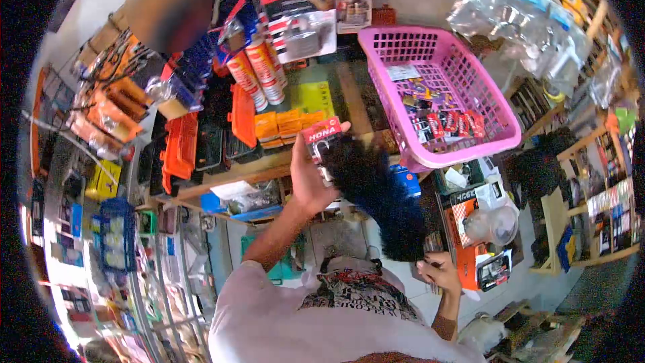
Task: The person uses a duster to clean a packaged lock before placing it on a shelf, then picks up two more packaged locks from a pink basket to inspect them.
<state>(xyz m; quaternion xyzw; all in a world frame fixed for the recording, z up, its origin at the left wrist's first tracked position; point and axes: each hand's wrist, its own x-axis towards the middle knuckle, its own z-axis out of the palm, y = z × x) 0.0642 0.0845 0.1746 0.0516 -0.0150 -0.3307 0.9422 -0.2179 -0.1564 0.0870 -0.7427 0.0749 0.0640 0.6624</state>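
Note:
My left hand is closed around a small red-headed HONA blister pack with a shiny metal item in it, held upright before the counter. A fluffy black feather duster lies across the front of the pack and hides part of it. Low on the right, my right hand is closed at the duster's lower end; the handle is mostly hidden. Just beyond my left hand, orange boxes sit on the counter. To the right of the pack stands a pink plastic basket with small packets inside.
Red-and-white tubes stand behind the orange boxes, near open orange-lidded cases. Larger HONA packs hang above. Another person is at the far left. Bagged goods hang upper right; a plastic jar rests right.

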